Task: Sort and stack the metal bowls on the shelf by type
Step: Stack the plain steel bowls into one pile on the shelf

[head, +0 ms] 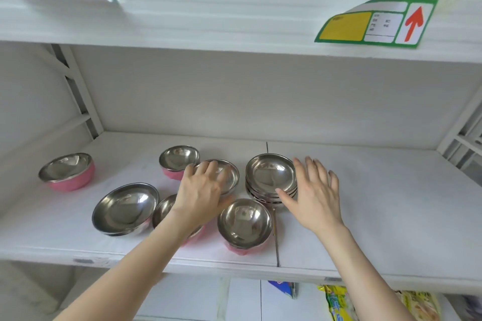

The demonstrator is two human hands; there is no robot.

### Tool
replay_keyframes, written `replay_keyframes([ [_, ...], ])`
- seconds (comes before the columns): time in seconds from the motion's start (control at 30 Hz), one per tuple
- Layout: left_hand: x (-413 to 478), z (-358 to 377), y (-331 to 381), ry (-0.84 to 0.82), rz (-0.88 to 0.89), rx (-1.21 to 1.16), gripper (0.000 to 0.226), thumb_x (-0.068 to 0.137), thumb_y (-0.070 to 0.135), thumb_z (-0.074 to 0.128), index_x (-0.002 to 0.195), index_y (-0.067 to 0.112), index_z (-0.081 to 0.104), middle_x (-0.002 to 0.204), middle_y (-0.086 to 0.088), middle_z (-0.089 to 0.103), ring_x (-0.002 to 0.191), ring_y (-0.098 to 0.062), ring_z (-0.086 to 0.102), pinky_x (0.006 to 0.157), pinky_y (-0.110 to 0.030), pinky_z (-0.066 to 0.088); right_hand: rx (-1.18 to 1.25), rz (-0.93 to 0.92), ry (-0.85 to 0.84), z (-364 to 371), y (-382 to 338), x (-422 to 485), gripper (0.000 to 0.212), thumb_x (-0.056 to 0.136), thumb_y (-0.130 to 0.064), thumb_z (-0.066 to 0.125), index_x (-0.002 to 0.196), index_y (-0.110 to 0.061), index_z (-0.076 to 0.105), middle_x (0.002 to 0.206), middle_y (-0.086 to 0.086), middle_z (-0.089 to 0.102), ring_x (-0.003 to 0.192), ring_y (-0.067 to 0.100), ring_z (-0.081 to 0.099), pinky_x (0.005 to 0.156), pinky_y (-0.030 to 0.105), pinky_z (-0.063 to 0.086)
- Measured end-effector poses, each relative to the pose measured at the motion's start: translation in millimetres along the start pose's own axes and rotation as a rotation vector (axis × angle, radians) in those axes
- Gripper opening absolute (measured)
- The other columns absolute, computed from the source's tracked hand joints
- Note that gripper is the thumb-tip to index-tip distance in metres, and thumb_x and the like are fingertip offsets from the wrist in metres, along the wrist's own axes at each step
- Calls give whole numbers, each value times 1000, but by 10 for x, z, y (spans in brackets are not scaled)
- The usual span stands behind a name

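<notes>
Metal bowls stand on a white shelf (378, 206). A stack of shallow steel bowls (270, 177) is at the middle. A single shallow steel bowl (230, 173) lies left of it, and my left hand (202, 190) hovers over it with fingers spread. My right hand (313, 190) is open against the stack's right side. Pink-sided bowls stand at the far left (67, 172), at the back (178, 160), at the front (245, 224) and partly under my left wrist (163, 210). A large plain steel bowl (125, 208) sits front left.
The shelf above (234, 15) hangs low overhead, carries drink cans and bears a green and yellow price label (375, 24). Snack packets (339, 302) lie on the shelf below. White uprights frame both sides.
</notes>
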State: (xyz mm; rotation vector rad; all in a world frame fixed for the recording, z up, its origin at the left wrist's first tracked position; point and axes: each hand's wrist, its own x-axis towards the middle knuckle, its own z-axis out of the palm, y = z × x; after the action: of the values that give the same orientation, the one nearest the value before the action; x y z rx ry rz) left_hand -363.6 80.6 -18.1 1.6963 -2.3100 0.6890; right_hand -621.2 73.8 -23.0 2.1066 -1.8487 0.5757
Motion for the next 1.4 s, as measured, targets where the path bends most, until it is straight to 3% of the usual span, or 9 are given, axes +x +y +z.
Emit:
replay_keyframes([
  [0.3, -541, -262, -755, 51, 60, 56, 68, 77, 60, 58, 130, 17, 60, 124, -15, 62, 107, -33, 60, 94, -55, 46, 18, 33, 46, -175, -899, -331, 82, 80, -67, 40, 145, -16, 40, 151, 15, 42, 142, 32, 32, 108, 55, 29],
  [0.47, -841, -297, -1259, 14, 74, 63, 69, 82, 61, 39, 131, 16, 58, 126, -21, 62, 114, -36, 60, 96, -59, 45, 50, 52, 49, -146, -1496, -453, 83, 81, -69, 40, 145, -16, 39, 151, 13, 42, 143, 29, 32, 110, 56, 29],
  [0.67, -1121, -167, -1730, -5, 40, 77, 66, 78, 56, 64, 129, 15, 61, 127, -20, 62, 115, -35, 60, 95, -58, 45, 66, 29, 2, -43, -2084, -429, 83, 81, -69, 40, 144, -15, 41, 150, 13, 44, 141, 29, 36, 110, 55, 29],
  [0.83, -1284, -30, -2090, -55, -33, 64, 69, 83, 60, 39, 131, 15, 60, 126, -21, 62, 114, -37, 60, 96, -58, 44, 99, -50, -38, 123, -2502, -276, 85, 81, -71, 40, 145, -16, 40, 150, 11, 44, 141, 30, 36, 113, 53, 28],
  [1.1, -1423, 310, -2705, -79, -29, 55, 72, 82, 63, 35, 129, 15, 62, 119, -19, 65, 110, -35, 62, 95, -56, 44, 161, -61, -151, 481, -3036, -57, 90, 79, -74, 34, 149, -18, 32, 153, 5, 40, 142, 25, 34, 114, 47, 27],
  [1.23, -1400, 576, -2805, -154, -66, -114, 83, 81, 73, 29, 130, 13, 60, 107, -11, 69, 94, -32, 66, 77, -47, 55, 150, -23, -290, 657, -3134, 94, 80, 84, -68, 47, 145, -18, 34, 143, 3, 50, 135, 24, 40, 109, 41, 29],
  [1.3, -1404, 658, -2751, -326, -184, -332, 98, 78, 83, 17, 145, 16, 41, 118, -6, 65, 104, -29, 62, 84, -43, 53, 154, -5, -376, 699, -3148, 165, 73, 85, -65, 48, 139, -17, 40, 132, 6, 59, 128, 27, 48, 103, 42, 34],
  [1.33, -1422, 698, -2711, -464, -251, -499, 97, 77, 83, 22, 150, 18, 30, 122, -5, 63, 109, -26, 59, 90, -41, 49, 154, 2, -416, 703, -3143, 195, 68, 86, -64, 48, 133, -16, 45, 123, 6, 63, 121, 29, 53, 96, 42, 38],
  [1.4, -1456, 745, -2630, -654, -380, -889, 86, 83, 71, 44, 150, 20, 25, 108, -2, 69, 98, -19, 62, 88, -35, 48, 162, 11, -484, 702, -3142, 243, 56, 86, -63, 50, 115, -16, 54, 104, 6, 68, 103, 30, 61, 81, 39, 40],
])
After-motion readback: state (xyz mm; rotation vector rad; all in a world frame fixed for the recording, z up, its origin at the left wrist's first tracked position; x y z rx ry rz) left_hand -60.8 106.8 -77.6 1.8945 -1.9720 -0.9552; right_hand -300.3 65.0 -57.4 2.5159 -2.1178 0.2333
